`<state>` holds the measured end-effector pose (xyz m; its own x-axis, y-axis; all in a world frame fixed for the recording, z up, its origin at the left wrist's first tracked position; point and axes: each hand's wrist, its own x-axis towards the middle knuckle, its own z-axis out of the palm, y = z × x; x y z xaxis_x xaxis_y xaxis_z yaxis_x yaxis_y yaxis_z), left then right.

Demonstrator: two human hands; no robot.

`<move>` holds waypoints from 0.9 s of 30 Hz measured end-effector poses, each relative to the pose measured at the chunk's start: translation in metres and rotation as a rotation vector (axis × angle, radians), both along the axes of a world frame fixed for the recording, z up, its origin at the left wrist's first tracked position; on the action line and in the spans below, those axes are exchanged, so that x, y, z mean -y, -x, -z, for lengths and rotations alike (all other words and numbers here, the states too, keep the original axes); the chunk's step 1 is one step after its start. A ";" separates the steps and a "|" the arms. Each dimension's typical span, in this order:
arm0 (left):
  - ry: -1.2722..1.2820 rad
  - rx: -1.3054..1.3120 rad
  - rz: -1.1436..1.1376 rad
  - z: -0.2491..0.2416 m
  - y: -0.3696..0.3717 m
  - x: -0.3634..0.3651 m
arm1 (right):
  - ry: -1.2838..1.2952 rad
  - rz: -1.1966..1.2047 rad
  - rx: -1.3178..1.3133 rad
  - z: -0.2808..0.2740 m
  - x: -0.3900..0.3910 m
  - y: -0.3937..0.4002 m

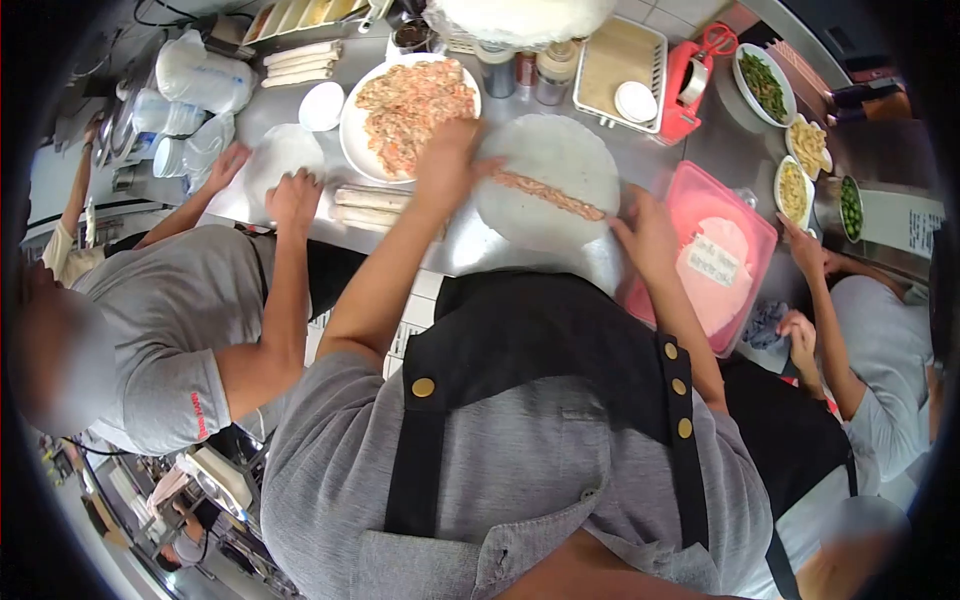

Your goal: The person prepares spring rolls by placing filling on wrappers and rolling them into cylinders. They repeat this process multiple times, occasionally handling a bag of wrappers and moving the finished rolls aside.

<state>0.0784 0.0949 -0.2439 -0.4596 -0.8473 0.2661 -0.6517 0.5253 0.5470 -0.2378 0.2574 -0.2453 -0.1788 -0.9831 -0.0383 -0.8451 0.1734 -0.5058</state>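
Two bare hands: the left hand (450,165) is held at the left end of the filling strip (555,198), the right hand (650,232) near its right end, by the wrapper's edge.
Left fingers: reached out over the wrapper; whether anything is pinched cannot be told, as they are blurred.
Right fingers: thumb and forefinger are parted fairly wide, with nothing seen gripped between them.
Round wrapper: it is laid flat and unfolded on the steel counter (465,235), with the strip set slantwise across it.
White plate: a heap of orange-flecked filling (415,100) is carried by the plate (350,145), just beside the left hand.
Pale rolls: one group (370,207) is set below the plate, another (300,64) farther off at the upper left.
Pink container: it (765,255) is placed right of the wrapper, with a handwritten label (708,260) inside its outline.
Far edge: a red tape dispenser (685,98) is stood beside a white basket (660,75); a bowl of greens (765,85) is placed farther right.
Left co-worker: a pale round sheet (285,150) is attended by a co-worker's hands (295,198).
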 end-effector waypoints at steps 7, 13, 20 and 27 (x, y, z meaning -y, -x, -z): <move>-0.191 0.324 -0.277 -0.012 -0.127 0.025 | -0.014 0.076 0.141 0.005 0.013 -0.008; -0.281 0.540 -0.222 -0.014 -0.108 0.001 | -0.032 0.060 0.205 0.003 0.017 -0.014; -0.131 0.629 -0.097 0.000 -0.104 -0.008 | -0.025 0.082 0.198 0.011 0.005 -0.003; -0.140 0.327 0.060 -0.035 -0.047 -0.018 | -0.070 0.091 0.178 0.013 0.008 -0.004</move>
